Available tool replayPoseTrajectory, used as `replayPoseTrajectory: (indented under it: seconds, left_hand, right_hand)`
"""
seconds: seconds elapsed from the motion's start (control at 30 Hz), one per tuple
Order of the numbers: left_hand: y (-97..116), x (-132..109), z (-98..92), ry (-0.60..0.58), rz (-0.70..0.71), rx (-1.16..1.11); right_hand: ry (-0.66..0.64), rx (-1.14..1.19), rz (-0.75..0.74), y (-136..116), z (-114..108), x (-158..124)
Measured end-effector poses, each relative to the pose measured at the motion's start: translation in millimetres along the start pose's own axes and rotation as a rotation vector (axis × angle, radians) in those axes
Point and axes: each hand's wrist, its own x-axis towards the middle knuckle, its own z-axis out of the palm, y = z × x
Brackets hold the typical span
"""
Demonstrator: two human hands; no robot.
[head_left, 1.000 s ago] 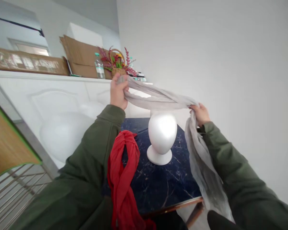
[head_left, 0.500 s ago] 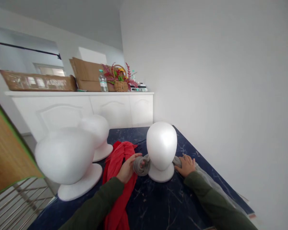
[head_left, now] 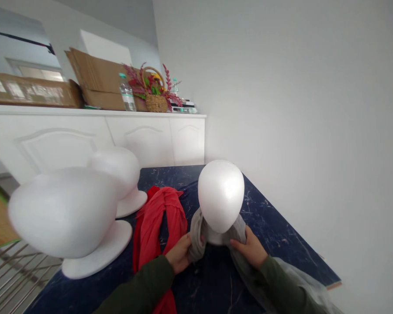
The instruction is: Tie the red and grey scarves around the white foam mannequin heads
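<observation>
A white foam mannequin head (head_left: 220, 194) stands upright on the dark blue marbled table (head_left: 212, 279). Around the back and sides of its neck runs a grey scarf (head_left: 197, 233). My left hand (head_left: 180, 253) grips the bunched scarf at the left of the neck, fingers partly hidden behind the cloth. At the right of the neck, my right hand (head_left: 251, 248) pinches the other side of the scarf, whose length trails down under my right forearm toward the near edge. Just left of my left hand lies a red scarf (head_left: 157, 224), loosely heaped lengthwise.
Two more white mannequin heads, a near one (head_left: 67, 211) and a farther one (head_left: 116, 170), stand at the left. A metal wire rack (head_left: 16, 274) is beyond them. Behind, a white cabinet (head_left: 144, 135) carries cardboard boxes, a bottle (head_left: 127, 93) and a flower basket (head_left: 156, 103). A wall borders the right.
Both hands have come nearer to me with the grey scarf, drawing it up around the neck. The scarf's left end, a coil before, now spreads along the neck. The view has shifted right.
</observation>
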Motion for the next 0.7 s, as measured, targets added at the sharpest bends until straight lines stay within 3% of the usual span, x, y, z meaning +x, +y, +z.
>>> replayPoseTrajectory:
  seconds: [0.1, 0.2, 0.43, 0.57, 0.7]
  left_hand:
    - [-4, -4, 5.6, -0.149, -0.093, 0.0]
    - [-7, -5, 10.7, -0.195, -0.047, 0.014]
    - [-12, -3, 11.6, -0.135, 0.144, 0.193]
    - [-12, 1, 8.5, -0.108, 0.272, 0.329]
    - [-15, 8, 4.8, -0.048, 0.387, 0.493]
  right_hand:
    - [-0.091, 0.041, -0.048, -14, 26, -9]
    - [-0.114, 0.052, -0.03, -22, 46, -6]
    - [0.004, 0.092, 0.029, -30, 65, 7]
    - [0.098, 0.413, 0.174, -35, 81, 2]
    - [0.035, 0.675, 0.331, -46, 97, -3]
